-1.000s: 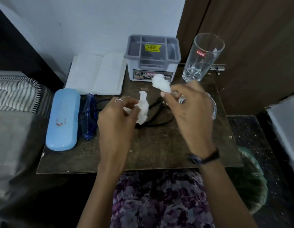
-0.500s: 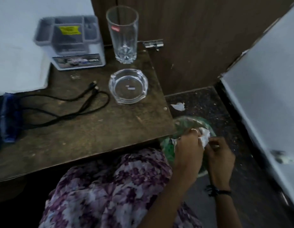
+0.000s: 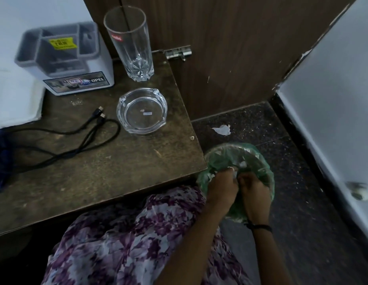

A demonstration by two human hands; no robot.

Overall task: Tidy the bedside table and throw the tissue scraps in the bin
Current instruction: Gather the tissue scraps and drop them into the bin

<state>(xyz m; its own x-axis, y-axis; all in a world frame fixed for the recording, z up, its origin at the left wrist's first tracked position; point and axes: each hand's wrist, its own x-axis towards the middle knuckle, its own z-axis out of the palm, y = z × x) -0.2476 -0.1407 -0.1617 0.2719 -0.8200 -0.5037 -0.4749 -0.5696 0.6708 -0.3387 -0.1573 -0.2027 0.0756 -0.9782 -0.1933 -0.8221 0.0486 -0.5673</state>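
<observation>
Both my hands reach into the mouth of the bin (image 3: 261, 161), which is lined with a green plastic bag and stands on the floor by the bedside table's (image 3: 96, 171) right corner. My left hand (image 3: 219, 188) and my right hand (image 3: 254, 192) meet fingertip to fingertip, curled around white tissue scraps (image 3: 233, 173). Another white bit (image 3: 242, 164) shows just past the fingers inside the bag. A torn tissue scrap (image 3: 222, 129) lies on the dark floor beyond the bin.
On the table stand a tall glass (image 3: 131, 48), a glass ashtray (image 3: 142, 111), a grey and white organiser (image 3: 63, 58) and a black cable (image 3: 86, 138). White paper (image 3: 12, 95) lies at the far left. A white panel (image 3: 333, 99) borders the floor on the right.
My hands carried the tissue from above the table over to the bin, then sank lower into its green bag. My view swung right and down.
</observation>
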